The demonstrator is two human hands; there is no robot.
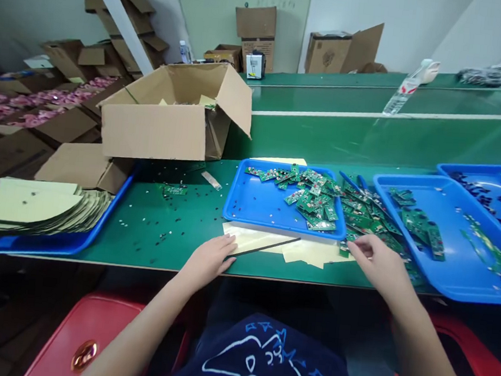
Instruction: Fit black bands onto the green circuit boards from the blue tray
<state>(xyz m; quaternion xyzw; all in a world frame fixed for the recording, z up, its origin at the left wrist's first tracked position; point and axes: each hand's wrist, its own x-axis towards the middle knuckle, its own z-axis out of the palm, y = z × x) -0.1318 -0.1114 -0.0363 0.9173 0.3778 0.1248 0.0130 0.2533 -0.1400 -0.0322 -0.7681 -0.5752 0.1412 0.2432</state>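
Note:
My left hand [208, 261] rests at the table's front edge, fingers stretched over yellow paper sheets [250, 239] and thumb apart. A thin black strip [266, 247] lies slantwise across the paper, its near end between thumb and fingers. At the right, my right hand [378, 264] has thumb and fingers pinched at a small green circuit board [344, 249] by the tray's near corner; the exact grip is partly hidden. Green circuit boards [315, 200] are heaped in the right part of the middle blue tray [248, 210]. More loose boards [363, 213] lie between the trays.
Another blue tray [436, 188] with boards stands right, and a tray [495, 171] of black parts behind it. A large open cardboard box [153, 134] stands back left. Stacked yellow paper [31, 205] fills a left tray. Tiny parts litter the green table [194, 218].

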